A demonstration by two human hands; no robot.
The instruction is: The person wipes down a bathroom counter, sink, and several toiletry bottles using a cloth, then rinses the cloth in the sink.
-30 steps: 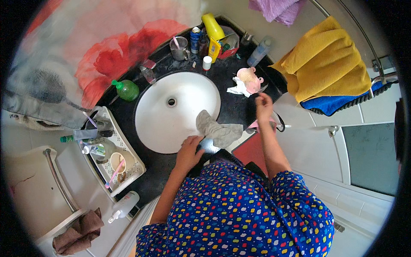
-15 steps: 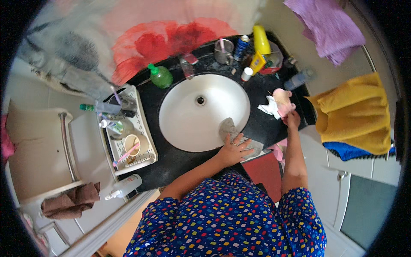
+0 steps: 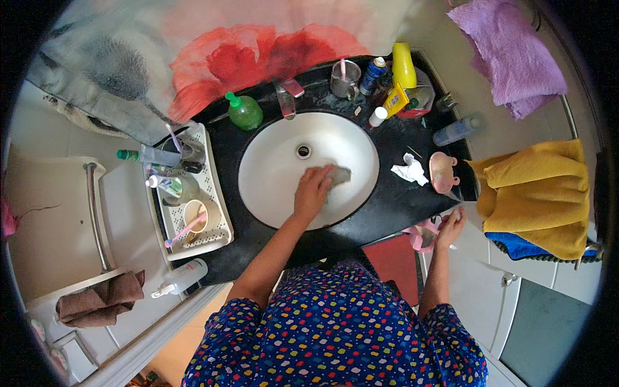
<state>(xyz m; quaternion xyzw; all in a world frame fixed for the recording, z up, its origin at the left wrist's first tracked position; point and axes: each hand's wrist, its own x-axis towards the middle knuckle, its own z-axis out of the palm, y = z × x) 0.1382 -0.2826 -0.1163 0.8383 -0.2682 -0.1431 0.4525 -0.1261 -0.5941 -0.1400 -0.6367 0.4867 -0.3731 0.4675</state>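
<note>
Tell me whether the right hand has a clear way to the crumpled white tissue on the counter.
Probably yes: the right hand rests at the counter's edge, and bare black countertop lies between it and the tissue.

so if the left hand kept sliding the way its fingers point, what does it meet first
The left hand presses a grey cloth in the white basin, fingers pointing up and right. Going on, it would probably meet the basin's far right wall first, then the black counter; depth is hard to judge.

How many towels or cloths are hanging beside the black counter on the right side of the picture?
3: a purple towel hangs at the upper right, a yellow towel hangs below it, and a blue cloth shows under the yellow one's lower edge. Others may be hidden.
</note>
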